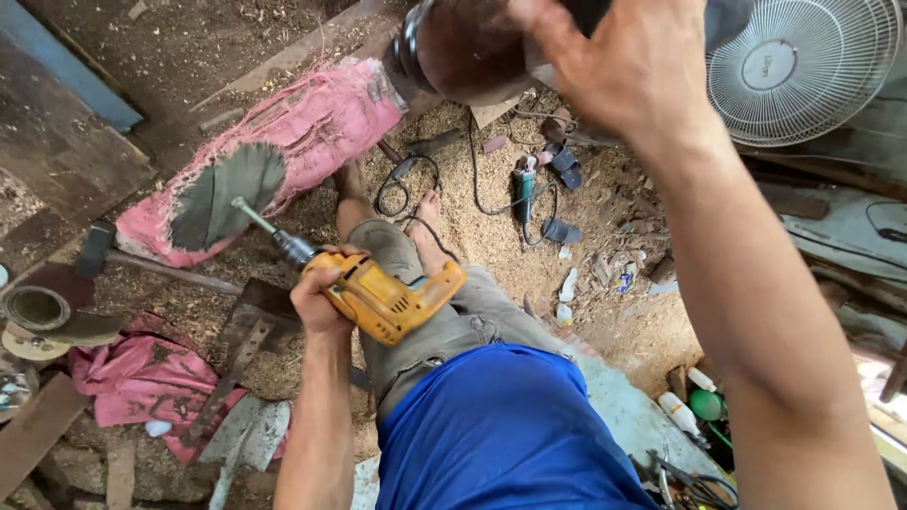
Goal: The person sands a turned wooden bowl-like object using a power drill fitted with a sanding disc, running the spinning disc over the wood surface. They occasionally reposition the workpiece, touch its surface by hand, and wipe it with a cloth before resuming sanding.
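Note:
My left hand (pixel 319 300) grips a yellow electric drill (pixel 385 297) at its handle, pointing up and to the left. A round flap-type sanding disc (pixel 229 194) sits on the drill's shaft. My right hand (pixel 631 59) is raised near the top of the view and holds a dark brown rounded wooden piece (pixel 463 47) from its right side. The disc and the wooden piece are well apart. I sit with my legs stretched over the sawdust.
A pink padded log (pixel 312 127) lies behind the disc. A hammer (pixel 104 250), metal bracket (pixel 248 331) and pink cloth (pixel 142 378) lie at the left. A green angle grinder (pixel 524 184) with cable rests on the sawdust. A white fan (pixel 803 66) stands upper right; scissors (pixel 694 486) lower right.

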